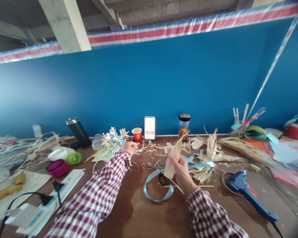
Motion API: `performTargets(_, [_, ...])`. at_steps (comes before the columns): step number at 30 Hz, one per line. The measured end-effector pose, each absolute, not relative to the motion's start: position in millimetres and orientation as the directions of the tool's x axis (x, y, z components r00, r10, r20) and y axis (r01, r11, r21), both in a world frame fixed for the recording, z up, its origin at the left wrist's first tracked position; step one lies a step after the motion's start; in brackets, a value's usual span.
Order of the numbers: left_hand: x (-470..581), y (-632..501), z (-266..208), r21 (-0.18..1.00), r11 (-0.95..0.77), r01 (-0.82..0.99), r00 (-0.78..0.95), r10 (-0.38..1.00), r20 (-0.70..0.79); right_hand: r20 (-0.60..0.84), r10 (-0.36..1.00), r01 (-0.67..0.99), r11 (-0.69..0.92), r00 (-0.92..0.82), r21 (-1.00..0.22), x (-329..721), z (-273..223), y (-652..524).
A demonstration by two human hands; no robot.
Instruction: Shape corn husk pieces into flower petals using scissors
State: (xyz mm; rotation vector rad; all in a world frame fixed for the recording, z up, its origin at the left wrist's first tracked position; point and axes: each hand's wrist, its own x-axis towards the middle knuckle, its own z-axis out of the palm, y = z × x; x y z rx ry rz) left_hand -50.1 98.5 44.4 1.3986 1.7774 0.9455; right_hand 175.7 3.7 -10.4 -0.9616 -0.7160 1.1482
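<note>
Pale husk is pinched in right hand, left hand partly curled.

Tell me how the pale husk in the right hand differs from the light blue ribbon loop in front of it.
Pose: the pale husk is held up in the right hand, while the light blue ribbon loop lies on the table.
Shape: the husk is broad and tapers to a point; the ribbon is a narrow, curled band.
Colour: the husk is cream, the ribbon light blue.
Shared: both are thin and flat.
</note>
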Motion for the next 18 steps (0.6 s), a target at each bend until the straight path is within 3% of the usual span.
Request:
performTargets(7, [-102.9,61.3,61.2,0.856,0.097,0.508,-0.17,0.985,-0.011,0.076,0.975,-0.282,0.135,0.21,-0.95,168.2,-11.7,-0.8])
performTargets(18, [-152.8,35.6,32.8,0.588,0.082,0.805,-0.147,0.987,0.064,0.178,0.972,0.0,0.181,0.153,-0.984,165.6,-10.8,-6.1])
